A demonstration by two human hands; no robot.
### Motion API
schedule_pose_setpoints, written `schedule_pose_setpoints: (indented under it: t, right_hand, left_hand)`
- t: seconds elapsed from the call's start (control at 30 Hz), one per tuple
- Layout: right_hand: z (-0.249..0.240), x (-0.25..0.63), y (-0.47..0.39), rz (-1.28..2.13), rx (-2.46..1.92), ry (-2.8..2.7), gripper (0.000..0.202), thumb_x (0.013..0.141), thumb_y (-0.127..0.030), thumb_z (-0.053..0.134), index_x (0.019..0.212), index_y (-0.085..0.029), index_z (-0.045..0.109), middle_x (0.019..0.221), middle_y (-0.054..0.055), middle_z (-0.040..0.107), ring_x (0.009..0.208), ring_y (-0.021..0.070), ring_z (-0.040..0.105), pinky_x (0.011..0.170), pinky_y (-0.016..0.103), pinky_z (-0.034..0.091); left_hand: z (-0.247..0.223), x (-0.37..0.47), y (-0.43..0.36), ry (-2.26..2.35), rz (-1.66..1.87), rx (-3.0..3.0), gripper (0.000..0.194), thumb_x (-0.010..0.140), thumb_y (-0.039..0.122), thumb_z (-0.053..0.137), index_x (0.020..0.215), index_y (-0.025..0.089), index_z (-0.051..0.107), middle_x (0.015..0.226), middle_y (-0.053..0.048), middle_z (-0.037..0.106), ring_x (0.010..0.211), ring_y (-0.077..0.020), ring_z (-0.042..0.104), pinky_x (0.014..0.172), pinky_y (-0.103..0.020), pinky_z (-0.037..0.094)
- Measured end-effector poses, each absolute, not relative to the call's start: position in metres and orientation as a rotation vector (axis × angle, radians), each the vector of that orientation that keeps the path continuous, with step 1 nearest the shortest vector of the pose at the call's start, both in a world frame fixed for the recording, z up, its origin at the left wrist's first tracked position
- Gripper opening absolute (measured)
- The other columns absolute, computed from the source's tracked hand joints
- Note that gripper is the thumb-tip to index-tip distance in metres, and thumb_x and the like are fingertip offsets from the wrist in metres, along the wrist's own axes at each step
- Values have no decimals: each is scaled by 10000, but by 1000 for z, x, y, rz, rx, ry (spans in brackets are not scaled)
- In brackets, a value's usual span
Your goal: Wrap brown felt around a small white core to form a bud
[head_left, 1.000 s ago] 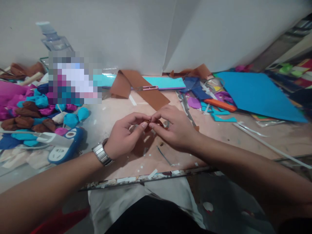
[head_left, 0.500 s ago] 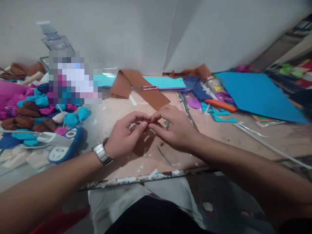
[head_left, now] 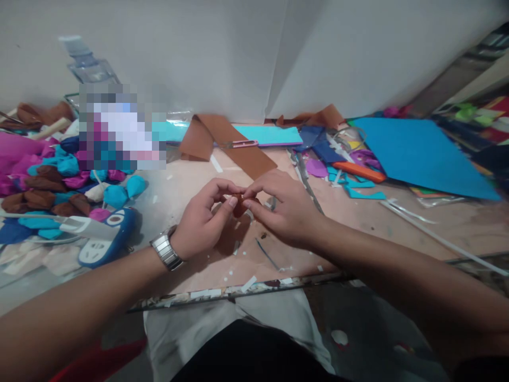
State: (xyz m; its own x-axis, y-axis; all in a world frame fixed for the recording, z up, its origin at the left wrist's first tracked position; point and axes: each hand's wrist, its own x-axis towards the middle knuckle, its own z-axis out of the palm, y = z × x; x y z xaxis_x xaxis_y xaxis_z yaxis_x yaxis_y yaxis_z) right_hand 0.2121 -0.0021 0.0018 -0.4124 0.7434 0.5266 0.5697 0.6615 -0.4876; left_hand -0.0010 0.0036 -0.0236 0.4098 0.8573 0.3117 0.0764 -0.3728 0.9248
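A small piece of brown crepe paper (head_left: pixel 239 206) is pinched between my two hands above the worktable (head_left: pixel 342 233). My left hand (head_left: pixel 204 209), with a metal watch (head_left: pixel 167 249) at its wrist, closes thumb and fingers on the piece's left side. From the right, my right hand (head_left: pixel 284 207) pinches the same piece, its fingertips close to the left ones. Fingers cover much of the piece. Just beyond the hands lies a folded brown strip (head_left: pixel 246 151), with a pink-handled cutting tool (head_left: pixel 243 144) resting on it.
On the left sit a heap of colourful wrapped bundles (head_left: pixel 66 164) and a blue-and-white power strip (head_left: pixel 109 236). At right are an orange cutter (head_left: pixel 360 172), a blue sheet (head_left: pixel 421 154) and a white stick (head_left: pixel 445 236). A clear bottle (head_left: pixel 89 61) stands behind; paper scraps dot the table.
The fingertips have shifted slightly, and more of the brown piece shows between and below them. Both hands stay in nearly the same place; the surrounding things have not moved.
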Motion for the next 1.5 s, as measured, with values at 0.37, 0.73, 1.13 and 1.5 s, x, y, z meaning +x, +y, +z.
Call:
schedule_pose_setpoints:
  t: [0.37, 0.73, 1.13, 1.5]
  right_hand:
    - [2, 212, -2, 311, -1037, -2140, 17, 923, -238, 679, 911, -227, 680, 887, 18, 727, 885, 214, 624, 849, 375, 423]
    - [1, 212, -1, 316, -1025, -2114, 68, 918, -260, 713, 887, -216, 671, 911, 18, 738, 898, 205, 635, 858, 360, 436]
    - [0, 212, 0, 285, -1008, -2118, 112, 902, -302, 757, 925, -222, 682, 923, 20, 740, 906, 210, 642, 858, 361, 439]
    - [1, 214, 0, 273, -979, -2122, 76, 907, -275, 735, 912, -226, 677, 908, 19, 732, 896, 208, 643, 855, 364, 444]
  left_hand:
    - [-22, -1, 3, 862, 1099, 1724, 177, 971, 331, 663, 1091, 200, 665, 1090, -70, 696, 961, -186, 694, 871, -319, 563]
    - [-20, 0, 3, 812, 1135, 1685, 321, 922, 284, 740, 1217, 211, 637, 1165, -81, 726, 1116, -212, 722, 955, -328, 588]
    - [-23, 0, 3, 828, 1130, 1692, 226, 954, 287, 696, 1162, 212, 648, 1157, -82, 716, 1111, -214, 721, 1024, -368, 569]
    - [-20, 0, 1, 841, 1100, 1741, 163, 966, 281, 677, 1099, 188, 669, 1089, -76, 723, 1017, -182, 715, 943, -323, 570]
